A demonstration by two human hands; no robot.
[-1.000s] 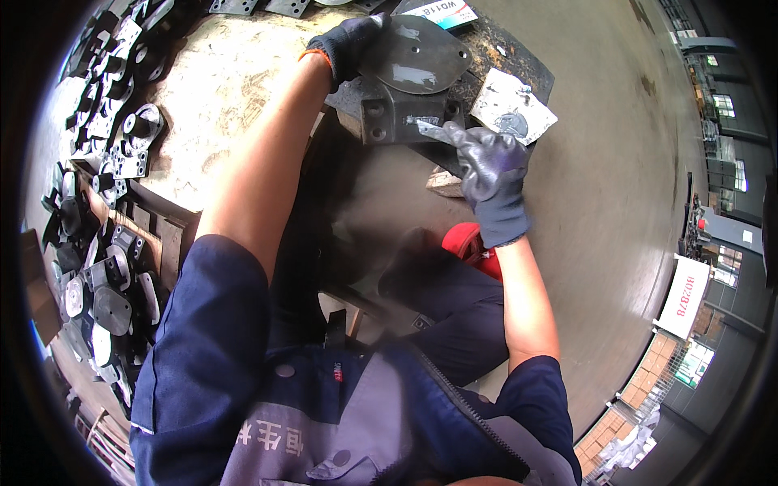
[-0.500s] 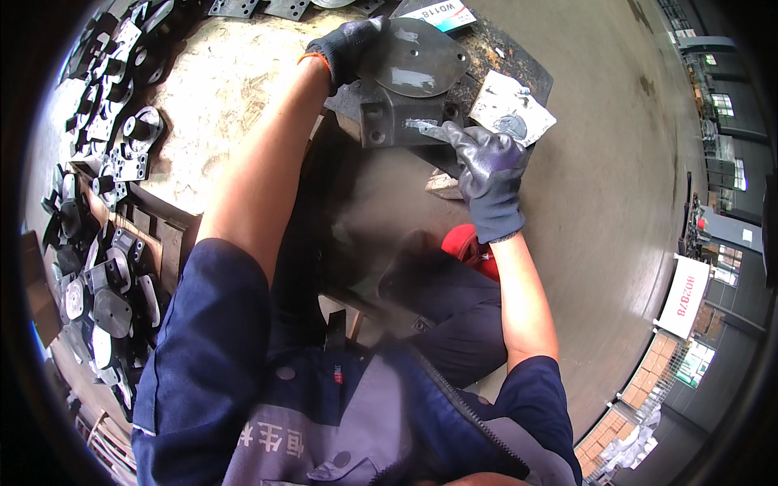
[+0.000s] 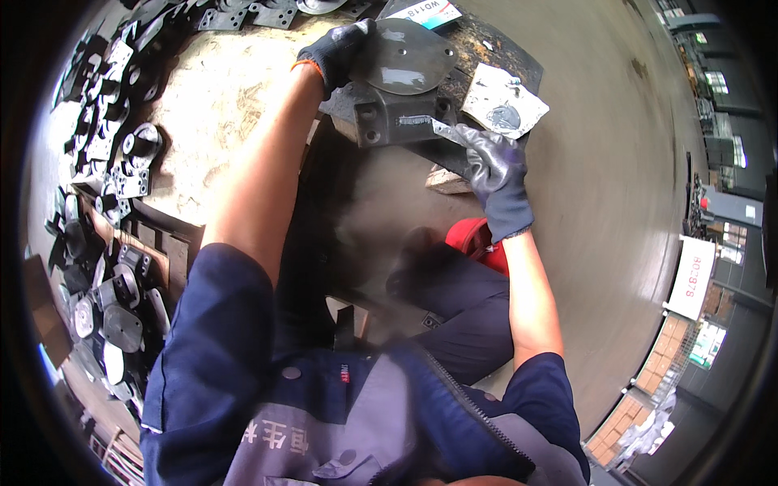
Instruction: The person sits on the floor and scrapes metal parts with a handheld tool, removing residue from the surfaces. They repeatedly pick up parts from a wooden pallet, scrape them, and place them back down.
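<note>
On the dark bench top, up near the far edge: a heavy grey metal block with a round flat plate on top. Left hand, in a dark glove, wrapped over the plate's left rim. Right hand, gloved too, fingers closed on a thin metal tool, its tip touching the block's front side. Just right of the block, a square grey sheet smeared with paste. Off to the left, many small metal parts spread over a pale board.

My dark, matt-coated knit gloves, left hand at eleven o'clock, grip a greasy, dull-sheened metal casting over rough chipboard.
</note>
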